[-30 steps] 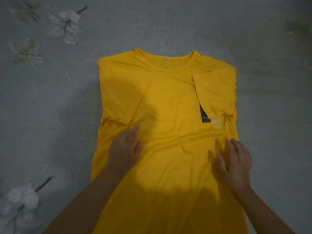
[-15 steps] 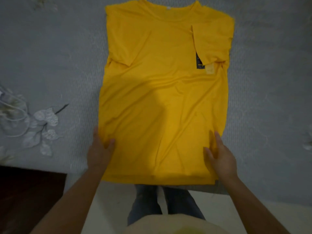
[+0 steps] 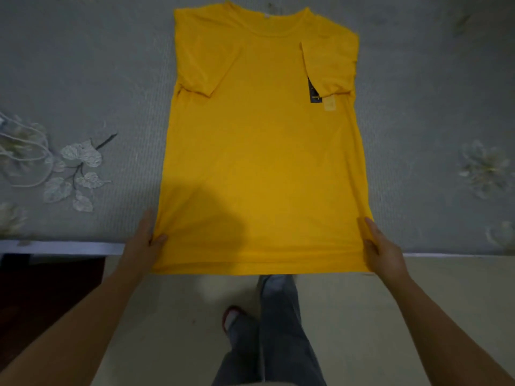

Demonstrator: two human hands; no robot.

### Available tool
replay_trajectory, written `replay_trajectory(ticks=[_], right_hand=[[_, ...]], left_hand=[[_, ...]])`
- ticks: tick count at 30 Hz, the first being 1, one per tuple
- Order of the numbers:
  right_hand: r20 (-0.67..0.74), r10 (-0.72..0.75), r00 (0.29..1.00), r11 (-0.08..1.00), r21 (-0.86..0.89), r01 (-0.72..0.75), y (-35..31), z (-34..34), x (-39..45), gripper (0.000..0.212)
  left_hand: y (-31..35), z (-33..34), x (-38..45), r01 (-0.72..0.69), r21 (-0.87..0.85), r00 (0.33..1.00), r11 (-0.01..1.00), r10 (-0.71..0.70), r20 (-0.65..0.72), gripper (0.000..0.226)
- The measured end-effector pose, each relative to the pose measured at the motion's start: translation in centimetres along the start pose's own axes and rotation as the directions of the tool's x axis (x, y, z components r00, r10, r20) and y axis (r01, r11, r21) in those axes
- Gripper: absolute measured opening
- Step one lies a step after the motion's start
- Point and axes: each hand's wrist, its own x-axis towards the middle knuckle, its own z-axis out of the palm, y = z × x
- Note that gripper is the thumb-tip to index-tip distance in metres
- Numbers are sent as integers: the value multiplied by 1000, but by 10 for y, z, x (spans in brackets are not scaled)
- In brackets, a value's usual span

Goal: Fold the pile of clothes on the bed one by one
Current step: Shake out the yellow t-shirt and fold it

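A yellow T-shirt (image 3: 262, 151) lies flat on the grey bed (image 3: 418, 107), collar away from me, both sleeves folded inward over the chest. A dark tag and a pale label show under the right sleeve. The hem hangs slightly past the bed's near edge. My left hand (image 3: 145, 243) pinches the shirt's lower left corner, thumb on top of the cloth. My right hand (image 3: 381, 246) pinches the lower right corner the same way. No other clothes are in view.
The grey bedcover carries white flower prints (image 3: 75, 174) at left and right. The bed's near edge (image 3: 64, 247) runs across the view. Below it are a pale floor (image 3: 362, 316), a dark area at lower left, and my legs in grey trousers (image 3: 278, 330).
Both hands slid down the shirt from its middle to the bottom corners and took hold of the hem. The view tilted down, showing the bed edge, floor and legs.
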Motion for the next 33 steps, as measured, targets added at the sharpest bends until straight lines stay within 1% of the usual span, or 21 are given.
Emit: replay_trajectory(ticks=[3,5,7,9,14,17,21,27,29,31,33], right_hand=[[-21,12,1000,999,-42,-13,10,13,-31,51],[-49,42,998,999,-13,-43,11,19,-49,49],[-102,61,993,997,45,-56,5,22,-61,47],[-196,55,979,995,90,-38,-9,19,-61,46],[-405,56,913,969,242,48,-65,-14,-11,50],[-469,34,883,958,266,104,-95,-40,31,51],[-478,13,878,962,244,119,-115,-65,91,51],[-417,65,906,958,279,60,-126,-84,190,55],[-391,78,917,958,285,40,-129,-85,216,57],[-357,104,928,954,298,8,-129,-83,237,57],[-335,164,928,942,331,-47,-129,-81,255,57]], left_hand=[[-7,4,-22,-1,-7,1000,1000,0,-6,61],[-10,5,-35,-39,-11,999,999,39,-16,59],[-10,2,-43,-71,-13,995,997,70,-76,57],[-4,-4,-44,-104,-13,983,994,101,-152,55],[46,-20,-16,-268,-12,926,963,254,-278,52],[83,-30,17,-337,18,883,941,322,-342,50],[132,-40,68,-351,16,859,936,328,-392,50],[179,-46,157,-301,-32,878,953,264,-399,50],[190,-47,183,-272,-33,894,962,240,-380,51],[196,-46,205,-212,-46,910,976,180,-372,53],[201,-46,220,-166,-84,916,982,123,-381,54]])
